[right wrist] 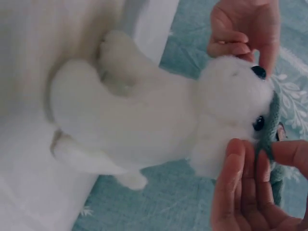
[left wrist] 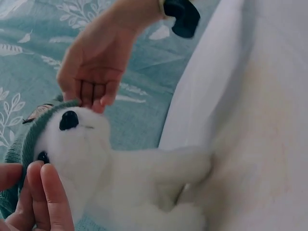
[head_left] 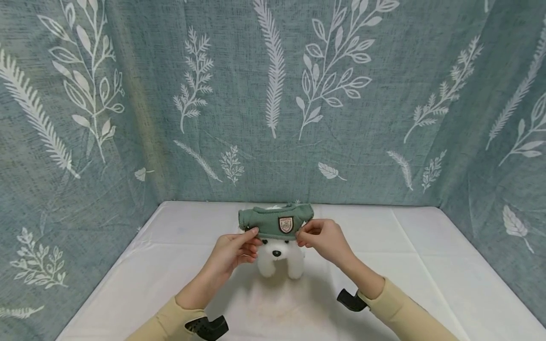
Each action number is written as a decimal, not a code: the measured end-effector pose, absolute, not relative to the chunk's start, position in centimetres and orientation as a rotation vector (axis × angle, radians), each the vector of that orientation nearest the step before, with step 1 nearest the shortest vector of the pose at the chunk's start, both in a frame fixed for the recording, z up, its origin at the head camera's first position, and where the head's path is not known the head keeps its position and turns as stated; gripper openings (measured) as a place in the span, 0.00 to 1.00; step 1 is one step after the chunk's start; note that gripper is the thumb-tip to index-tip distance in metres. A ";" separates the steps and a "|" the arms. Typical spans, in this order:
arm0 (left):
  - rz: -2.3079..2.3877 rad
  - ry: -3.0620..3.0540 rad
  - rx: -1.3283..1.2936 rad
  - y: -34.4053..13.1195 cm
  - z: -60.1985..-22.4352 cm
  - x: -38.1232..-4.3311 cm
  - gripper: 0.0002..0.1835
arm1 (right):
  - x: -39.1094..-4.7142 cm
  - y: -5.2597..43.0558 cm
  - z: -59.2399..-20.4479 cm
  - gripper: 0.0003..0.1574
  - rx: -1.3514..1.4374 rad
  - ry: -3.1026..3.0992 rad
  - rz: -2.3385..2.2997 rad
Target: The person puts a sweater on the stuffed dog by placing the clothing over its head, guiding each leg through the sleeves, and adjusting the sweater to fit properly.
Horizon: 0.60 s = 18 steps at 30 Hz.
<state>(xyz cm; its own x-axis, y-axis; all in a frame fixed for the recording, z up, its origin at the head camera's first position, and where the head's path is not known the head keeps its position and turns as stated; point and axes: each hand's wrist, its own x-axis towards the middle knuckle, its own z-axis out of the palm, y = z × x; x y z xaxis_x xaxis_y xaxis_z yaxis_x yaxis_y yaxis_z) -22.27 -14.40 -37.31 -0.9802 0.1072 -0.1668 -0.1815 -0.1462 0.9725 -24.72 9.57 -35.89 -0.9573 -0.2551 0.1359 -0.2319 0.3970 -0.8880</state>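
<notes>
A white plush dog (head_left: 277, 260) with black eyes and nose stands on the white cloth, facing me. Over the top of its head sits a small green doll shirt (head_left: 266, 222) with a shield badge, its lower hem just above the eyes. My left hand (head_left: 233, 251) pinches the hem at the left side, thumb in front. At the right side my right hand (head_left: 326, 239) pinches the same hem between thumb and fingers. From the right wrist view, the dog's body (right wrist: 139, 115) is bare and the hem (right wrist: 273, 120) crosses its forehead. The dog's ears are hidden.
White cloth (head_left: 384, 265) covers the tabletop. Blue-green curtains (head_left: 239, 94) with white leaf prints enclose the back and both sides. Black wrist devices (head_left: 207, 327) stick out at both beige sleeves (head_left: 405, 310).
</notes>
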 end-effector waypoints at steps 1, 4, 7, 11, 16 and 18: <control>2.255 1.884 -0.079 -14.4 -37.3 -22.3 0.15 | -24.7 9.7 -36.0 0.06 -0.480 2.633 -1.628; 2.305 1.778 -0.062 -14.4 -37.3 -22.3 0.11 | -24.5 10.0 -36.2 0.04 -0.566 2.732 -1.549; 2.352 1.681 -0.039 -14.4 -37.2 -22.3 0.09 | -24.3 10.1 -36.3 0.03 -0.656 2.824 -1.486; 2.369 1.661 -0.063 -14.3 -37.2 -22.1 0.11 | -24.2 10.2 -36.4 0.03 -0.781 2.811 -1.505; 2.372 1.710 -0.084 -14.1 -37.3 -21.7 0.07 | -24.0 10.1 -36.6 0.04 -0.855 2.760 -1.543; 2.362 1.734 -0.055 -14.2 -37.4 -21.6 0.06 | -24.0 10.1 -36.7 0.04 -0.836 2.769 -1.548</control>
